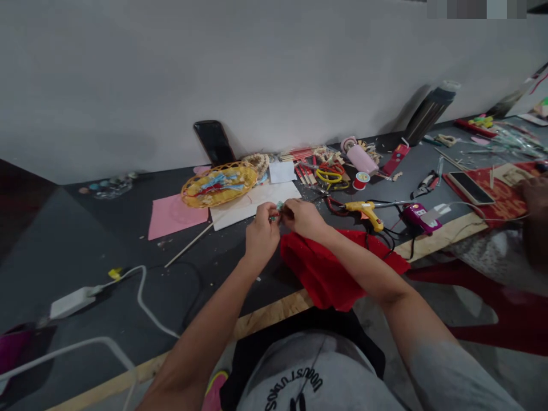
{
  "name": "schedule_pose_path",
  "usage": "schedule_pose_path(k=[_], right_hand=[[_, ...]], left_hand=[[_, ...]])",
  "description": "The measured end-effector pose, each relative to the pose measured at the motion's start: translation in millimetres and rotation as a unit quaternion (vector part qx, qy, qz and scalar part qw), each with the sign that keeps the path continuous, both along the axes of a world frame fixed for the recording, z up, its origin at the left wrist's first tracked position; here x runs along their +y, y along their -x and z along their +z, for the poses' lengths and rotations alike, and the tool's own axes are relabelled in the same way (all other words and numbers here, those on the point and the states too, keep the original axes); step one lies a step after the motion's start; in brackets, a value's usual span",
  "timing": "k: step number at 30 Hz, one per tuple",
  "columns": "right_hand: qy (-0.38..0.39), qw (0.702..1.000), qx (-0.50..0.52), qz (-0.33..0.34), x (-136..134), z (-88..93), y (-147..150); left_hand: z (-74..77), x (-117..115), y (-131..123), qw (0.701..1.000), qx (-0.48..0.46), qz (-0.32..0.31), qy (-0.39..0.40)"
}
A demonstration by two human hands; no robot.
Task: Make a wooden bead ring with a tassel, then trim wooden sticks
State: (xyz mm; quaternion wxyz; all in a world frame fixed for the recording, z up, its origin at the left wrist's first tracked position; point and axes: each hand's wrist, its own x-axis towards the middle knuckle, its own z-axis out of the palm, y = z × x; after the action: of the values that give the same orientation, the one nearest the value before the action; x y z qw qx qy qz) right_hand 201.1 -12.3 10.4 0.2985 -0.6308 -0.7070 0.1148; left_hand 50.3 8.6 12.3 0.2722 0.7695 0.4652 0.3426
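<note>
Over a dark tabletop (pixel 107 228) against a grey wall (pixel 128 74), pinching a small greenish piece (pixel 279 206) between narrowed fingertips of left hand (pixel 262 233) and right hand (pixel 305 218), by the white sheet (pixel 231 216), probably light and delicate, best gripped gently by its edges, too hidden to judge for stiffness.

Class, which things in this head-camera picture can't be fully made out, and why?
All in the head view:
Small pale-green piece: too small, mostly covered by the left hand and right hand.
Red cloth: partly behind the right forearm.
Purple object: cut off by the left edge.
Co-worker's hand: blurred, cut off by the right edge.
</note>
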Motion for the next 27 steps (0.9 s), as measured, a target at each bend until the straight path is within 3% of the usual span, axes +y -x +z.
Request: schedule_pose_path(k=[5, 8, 11, 15, 19, 22, 25, 27], right_hand=[[-0.012, 0.992, 0.119, -0.044, 2, 0.7, 6], [-0.021, 0.987, 0.159, -0.001, 2, 7.0, 1], [-0.014, 0.993, 0.119, 0.022, 1, 9.5, -4], [-0.025, 0.999, -0.003, -0.023, 2, 3.2, -5], [-0.018, 0.998, -0.027, -0.051, 3, -1.3, -2], [-0.025, 0.999, -0.002, 0.041, 7, 4.1, -9], [-0.009, 0.986, 0.006, 0.165, 23, 14.7, -34], [0.033, 0.993, -0.031, 0.108, 41, 21.1, -63]], left_hand=[[10.4, 8, -2, 0.999, -0.042, -0.01, 0.0], [11.5, 14, 2, 0.994, -0.083, -0.058, 0.025], [8.4, 18, 5, 0.99, -0.105, -0.069, 0.069], [4.5, 21, -1, 0.985, -0.134, -0.046, 0.103], [3.1, 29, -11, 0.964, -0.182, -0.063, 0.184], [4.0, 38, -14, 0.95, -0.221, -0.055, 0.212], [9.0, 49, -6, 0.946, -0.255, 0.002, 0.201], [14.4, 57, 7, 0.949, -0.258, 0.029, 0.18]])
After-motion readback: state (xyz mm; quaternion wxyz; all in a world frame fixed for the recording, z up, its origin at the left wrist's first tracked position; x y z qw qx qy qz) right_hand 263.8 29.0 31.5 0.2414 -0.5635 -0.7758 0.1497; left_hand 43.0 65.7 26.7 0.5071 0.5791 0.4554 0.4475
